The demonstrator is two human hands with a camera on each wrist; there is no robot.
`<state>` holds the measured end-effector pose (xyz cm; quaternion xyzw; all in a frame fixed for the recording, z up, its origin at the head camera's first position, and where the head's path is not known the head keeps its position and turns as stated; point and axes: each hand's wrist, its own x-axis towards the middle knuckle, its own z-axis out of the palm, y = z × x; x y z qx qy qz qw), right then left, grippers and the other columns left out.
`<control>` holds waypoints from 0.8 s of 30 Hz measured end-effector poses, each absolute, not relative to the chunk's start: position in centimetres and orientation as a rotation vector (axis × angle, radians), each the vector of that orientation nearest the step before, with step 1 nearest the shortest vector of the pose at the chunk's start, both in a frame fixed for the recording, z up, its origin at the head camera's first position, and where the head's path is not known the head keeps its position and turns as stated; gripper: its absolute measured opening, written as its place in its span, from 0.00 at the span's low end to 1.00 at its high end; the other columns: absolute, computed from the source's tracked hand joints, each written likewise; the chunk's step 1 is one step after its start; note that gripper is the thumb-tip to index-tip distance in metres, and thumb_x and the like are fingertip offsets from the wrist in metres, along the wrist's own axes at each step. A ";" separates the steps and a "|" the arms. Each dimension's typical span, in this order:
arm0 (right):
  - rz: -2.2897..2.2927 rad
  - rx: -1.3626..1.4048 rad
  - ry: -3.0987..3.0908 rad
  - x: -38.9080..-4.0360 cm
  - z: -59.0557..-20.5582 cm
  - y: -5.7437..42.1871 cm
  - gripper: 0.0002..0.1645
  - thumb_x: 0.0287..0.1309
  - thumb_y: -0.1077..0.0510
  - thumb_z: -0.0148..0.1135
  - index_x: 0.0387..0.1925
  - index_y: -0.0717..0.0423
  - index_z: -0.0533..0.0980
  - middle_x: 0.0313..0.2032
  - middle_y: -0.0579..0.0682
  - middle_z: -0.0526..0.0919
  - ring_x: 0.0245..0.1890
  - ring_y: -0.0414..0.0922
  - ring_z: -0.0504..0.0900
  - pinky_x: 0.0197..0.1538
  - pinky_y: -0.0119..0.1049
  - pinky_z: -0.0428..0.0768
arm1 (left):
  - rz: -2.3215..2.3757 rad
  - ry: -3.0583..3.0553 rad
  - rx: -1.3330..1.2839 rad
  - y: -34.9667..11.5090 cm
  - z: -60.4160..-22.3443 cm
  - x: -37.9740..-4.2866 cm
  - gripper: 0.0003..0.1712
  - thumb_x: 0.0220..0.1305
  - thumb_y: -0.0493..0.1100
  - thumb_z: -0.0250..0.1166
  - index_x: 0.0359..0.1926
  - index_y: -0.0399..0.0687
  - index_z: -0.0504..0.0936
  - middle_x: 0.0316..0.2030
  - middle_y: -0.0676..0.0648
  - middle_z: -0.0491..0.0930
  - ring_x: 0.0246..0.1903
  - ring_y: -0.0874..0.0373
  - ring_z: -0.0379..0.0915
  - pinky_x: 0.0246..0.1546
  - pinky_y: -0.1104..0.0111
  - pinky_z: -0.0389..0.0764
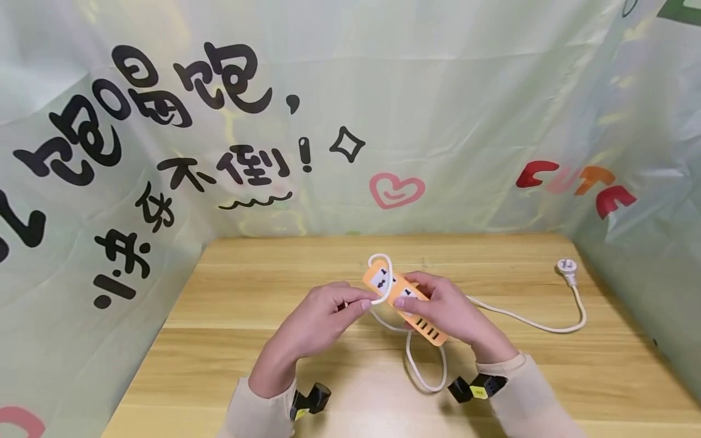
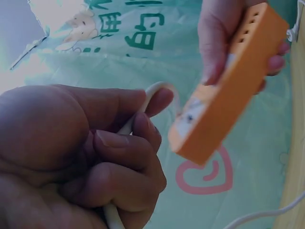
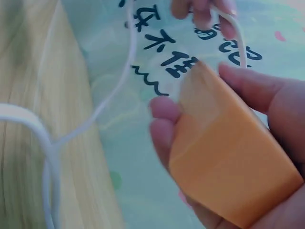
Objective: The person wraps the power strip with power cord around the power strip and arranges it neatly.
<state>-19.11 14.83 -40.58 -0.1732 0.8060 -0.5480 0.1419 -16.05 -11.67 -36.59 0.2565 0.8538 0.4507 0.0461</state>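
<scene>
An orange power strip point(image 1: 402, 292) with white socket faces and a row of dark slots is gripped by my right hand point(image 1: 446, 307), thumb on its top face and fingers wrapped underneath. It is raised above the table and tilted. My left hand point(image 1: 328, 316) pinches the strip's white cord point(image 2: 155, 90) between thumb and index finger, beside the strip's far end. The pinched cord arcs over the socket face there. In the left wrist view more of the cord runs down through the curled fingers. A loop of cord point(image 1: 445, 371) hangs below the strip.
The cord's white plug point(image 1: 566, 266) lies at the right back of the wooden table point(image 1: 246, 274), with cord curving from it toward the strip. A printed fabric sheet point(image 1: 465, 121) with black lettering and a pink heart point(image 1: 397, 190) rises behind and at both sides.
</scene>
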 end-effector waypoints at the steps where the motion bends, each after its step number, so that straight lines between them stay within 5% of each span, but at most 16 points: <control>1: -1.638 -0.487 2.283 -19.2 -40.5 15.0 0.30 0.70 0.50 0.70 0.66 0.59 0.75 0.37 0.60 0.85 0.30 0.60 0.89 0.31 0.49 0.88 | 1.371 2.602 0.789 -11.7 -36.6 -16.0 0.13 0.79 0.46 0.63 0.55 0.55 0.90 0.38 0.54 0.84 0.33 0.62 0.73 0.37 0.69 0.77; 8: -1.954 -0.603 1.985 -18.7 -40.2 15.4 0.21 0.72 0.62 0.65 0.62 0.64 0.74 0.38 0.57 0.85 0.29 0.52 0.90 0.32 0.49 0.89 | 1.438 2.411 0.798 -12.5 -36.7 -16.5 0.13 0.78 0.46 0.64 0.54 0.50 0.90 0.43 0.54 0.89 0.40 0.64 0.78 0.45 0.69 0.80; 11: -2.053 -0.715 1.829 -18.5 -40.1 15.6 0.16 0.73 0.66 0.61 0.59 0.58 0.77 0.37 0.54 0.87 0.29 0.49 0.91 0.31 0.46 0.89 | 1.480 2.254 0.812 -13.1 -36.8 -17.1 0.13 0.78 0.46 0.63 0.49 0.46 0.91 0.31 0.53 0.85 0.30 0.65 0.74 0.34 0.72 0.77; 15: -2.125 -0.855 1.636 -18.5 -40.2 15.7 0.20 0.74 0.68 0.56 0.62 0.53 0.79 0.39 0.51 0.87 0.30 0.49 0.91 0.34 0.45 0.90 | 1.449 2.110 0.835 -14.0 -37.3 -18.0 0.18 0.81 0.48 0.59 0.42 0.42 0.90 0.18 0.53 0.65 0.18 0.64 0.57 0.21 0.73 0.61; 21: -2.114 -0.881 1.545 -18.8 -40.9 15.9 0.20 0.73 0.69 0.57 0.62 0.53 0.79 0.38 0.52 0.88 0.29 0.49 0.91 0.32 0.43 0.89 | 1.326 2.067 0.951 -15.5 -38.6 -19.2 0.16 0.83 0.43 0.54 0.45 0.45 0.88 0.25 0.54 0.72 0.27 0.64 0.67 0.31 0.74 0.71; 24: -2.074 -0.880 1.569 -18.9 -41.0 15.9 0.19 0.72 0.69 0.58 0.60 0.54 0.80 0.37 0.52 0.88 0.29 0.48 0.91 0.31 0.43 0.89 | 1.286 2.192 0.887 -15.5 -38.9 -19.4 0.14 0.82 0.46 0.58 0.39 0.51 0.87 0.24 0.55 0.72 0.25 0.64 0.66 0.28 0.73 0.71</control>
